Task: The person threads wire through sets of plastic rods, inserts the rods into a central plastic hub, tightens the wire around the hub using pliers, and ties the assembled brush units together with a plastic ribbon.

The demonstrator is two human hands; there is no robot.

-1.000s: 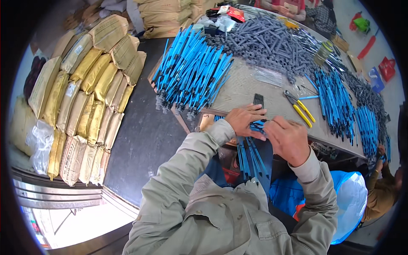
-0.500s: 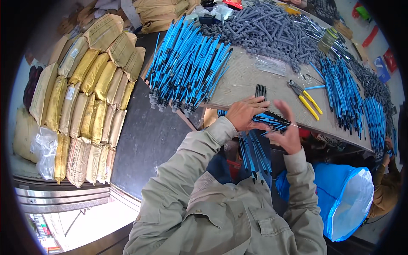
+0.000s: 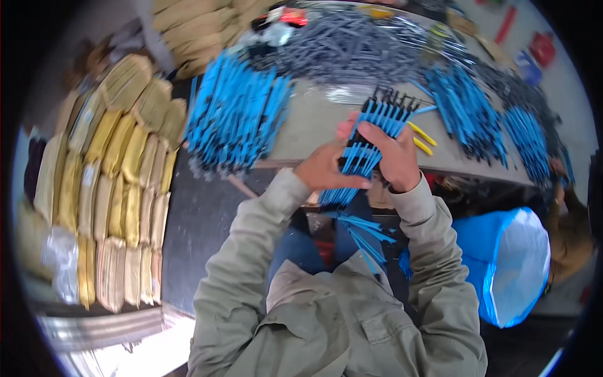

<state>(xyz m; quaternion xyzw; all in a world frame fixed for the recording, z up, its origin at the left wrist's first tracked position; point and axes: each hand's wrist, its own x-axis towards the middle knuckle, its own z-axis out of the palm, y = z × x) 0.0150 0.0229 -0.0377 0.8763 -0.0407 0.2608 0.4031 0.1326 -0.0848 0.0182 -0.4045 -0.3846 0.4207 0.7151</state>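
Note:
A flat row of thin blue rods with black fittings (image 3: pixel 361 162) is held up over the table's near edge, its far end fanning into black tips. My left hand (image 3: pixel 325 168) grips it from the left side, thumb across the front. From the right, my right hand (image 3: pixel 397 157) closes round the same blue rods, its thumb lying over them. Below my hands, more loose blue rods (image 3: pixel 361 232) spread out near my lap. Yellow-handled pliers (image 3: pixel 422 138) lie just beyond my right hand, partly hidden by it. Motion blurs the fine details.
A big bunch of blue rods (image 3: pixel 235 116) lies at the table's left, with further bunches (image 3: pixel 468 116) on the right. Grey plastic parts (image 3: pixel 352 47) are heaped at the back. Stacked sacks (image 3: pixel 119 151) stand left; a blue bag (image 3: pixel 483 264) and another person's arm (image 3: pixel 559 195) are right.
The rods in my hands have turned from nearly edge-on to facing me, tips pointing away. My right hand has moved from beside them to close around them. The whole view has shifted.

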